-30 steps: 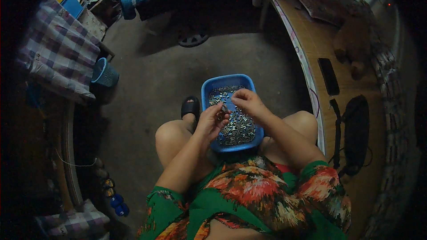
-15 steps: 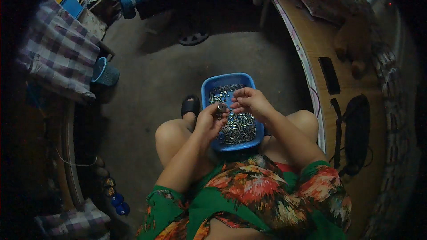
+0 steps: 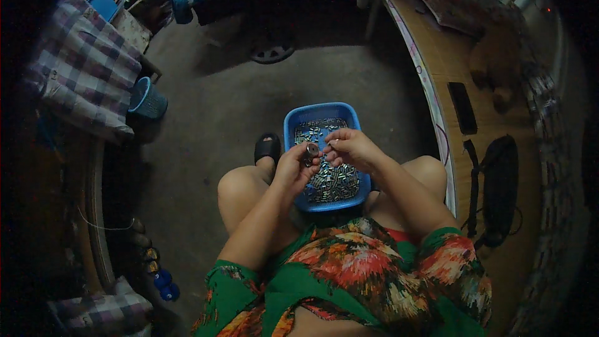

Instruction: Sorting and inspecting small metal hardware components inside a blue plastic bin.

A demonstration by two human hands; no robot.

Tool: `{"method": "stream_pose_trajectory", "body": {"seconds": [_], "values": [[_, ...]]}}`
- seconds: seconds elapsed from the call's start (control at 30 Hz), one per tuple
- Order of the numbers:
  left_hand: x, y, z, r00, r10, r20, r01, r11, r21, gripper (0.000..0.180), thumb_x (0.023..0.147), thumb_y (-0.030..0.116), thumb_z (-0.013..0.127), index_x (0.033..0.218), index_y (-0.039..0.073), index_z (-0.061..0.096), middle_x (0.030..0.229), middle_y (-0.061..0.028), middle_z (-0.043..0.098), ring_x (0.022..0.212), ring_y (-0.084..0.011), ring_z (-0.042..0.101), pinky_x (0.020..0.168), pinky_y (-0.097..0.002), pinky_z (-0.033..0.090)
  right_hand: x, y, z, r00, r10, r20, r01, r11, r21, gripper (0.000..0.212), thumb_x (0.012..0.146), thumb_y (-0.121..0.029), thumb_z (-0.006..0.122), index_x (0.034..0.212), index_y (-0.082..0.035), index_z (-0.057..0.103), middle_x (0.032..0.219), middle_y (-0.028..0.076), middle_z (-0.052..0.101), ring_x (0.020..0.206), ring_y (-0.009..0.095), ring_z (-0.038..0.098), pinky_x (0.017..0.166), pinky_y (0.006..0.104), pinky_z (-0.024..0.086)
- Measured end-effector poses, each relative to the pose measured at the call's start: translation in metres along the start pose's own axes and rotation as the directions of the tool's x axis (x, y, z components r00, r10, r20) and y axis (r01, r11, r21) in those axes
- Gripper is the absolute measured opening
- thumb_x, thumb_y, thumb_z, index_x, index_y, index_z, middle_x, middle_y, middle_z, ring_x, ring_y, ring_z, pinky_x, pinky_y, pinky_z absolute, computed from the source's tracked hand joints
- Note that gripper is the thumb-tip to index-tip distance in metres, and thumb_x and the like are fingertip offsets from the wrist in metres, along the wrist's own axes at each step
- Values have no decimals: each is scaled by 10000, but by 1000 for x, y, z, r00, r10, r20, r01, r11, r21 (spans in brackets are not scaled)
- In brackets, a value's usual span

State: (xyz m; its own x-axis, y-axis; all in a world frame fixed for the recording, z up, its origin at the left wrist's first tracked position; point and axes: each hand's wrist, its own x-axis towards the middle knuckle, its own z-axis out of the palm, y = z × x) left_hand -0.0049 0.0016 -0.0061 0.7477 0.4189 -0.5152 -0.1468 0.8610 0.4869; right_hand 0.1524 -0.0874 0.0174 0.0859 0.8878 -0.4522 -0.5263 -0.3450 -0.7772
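Observation:
A blue plastic basket (image 3: 321, 108) sits between my knees, holding many small shiny metal pins (image 3: 337, 181). Above it, my left hand (image 3: 297, 165) is closed around a small round metal piece with a dark centre (image 3: 312, 149); its thumb lies along the top. Just to the right, my right hand (image 3: 349, 148) is pinched, thumb against fingers, its tips close to the metal piece. Whatever lies between those fingertips is too small to make out. Both hands hide part of the pins below.
Along the right runs a wooden bench (image 3: 437, 56) with a phone (image 3: 462, 107) and a black bag (image 3: 501, 190). A blue mesh bin (image 3: 148, 100) stands left beside a checked cloth (image 3: 87, 65). A round fan base (image 3: 272, 53) rests on the floor ahead.
My right hand has drawn its spread fingers together into a pinch, dipping slightly lower toward the round piece. The left hand keeps its hold and has barely moved.

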Motion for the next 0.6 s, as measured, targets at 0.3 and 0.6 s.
{"method": "stream_pose_trajectory", "body": {"seconds": [0.3,0.6], "values": [[-2,0,2,998,-5,64,3,999,37,233,870,233,440,877,14,519,774,-102,566,618,-142,513,519,-233,444,-2,-2,1,998,-44,-43,37,987,-155,175,779,-189,609,898,-69,562,711,-9,539,549,48,446,443,174,325],[-3,-1,3,995,-21,100,17,999,43,241,872,256,460,885,25,525,747,-71,566,606,-137,547,506,-227,472,-5,-3,12,990,-128,-64,102,945,-311,155,733,-153,650,844,-63,588,696,-17,546,571,55,458,473,182,336]]}}
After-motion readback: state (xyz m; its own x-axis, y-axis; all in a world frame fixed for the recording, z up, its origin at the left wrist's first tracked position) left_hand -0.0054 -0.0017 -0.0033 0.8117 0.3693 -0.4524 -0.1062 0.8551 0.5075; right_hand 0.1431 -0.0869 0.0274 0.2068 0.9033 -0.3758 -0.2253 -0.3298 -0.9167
